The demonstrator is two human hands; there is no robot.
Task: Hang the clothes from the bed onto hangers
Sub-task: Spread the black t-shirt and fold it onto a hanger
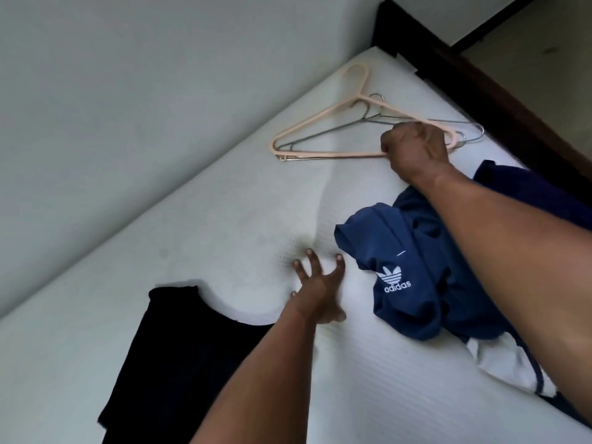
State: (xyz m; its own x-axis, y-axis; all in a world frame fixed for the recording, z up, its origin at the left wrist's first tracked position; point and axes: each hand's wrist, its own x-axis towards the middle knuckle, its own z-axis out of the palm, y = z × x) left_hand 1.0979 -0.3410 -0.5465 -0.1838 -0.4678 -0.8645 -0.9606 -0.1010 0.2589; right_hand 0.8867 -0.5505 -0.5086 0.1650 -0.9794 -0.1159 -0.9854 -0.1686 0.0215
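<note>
head: pink hanger [333,155] in right hand [415,145]

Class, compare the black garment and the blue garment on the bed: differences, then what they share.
The black garment lies flat and spread; the blue garment is crumpled in a heap. The blue garment bears a white logo; the black garment looks plain. Both lie on the mattress, not yet hung.

white mattress [224,219] bears hangers [323,155], crumpled blue clothes [400,251] and, seemingly, a black top [166,347].
</note>
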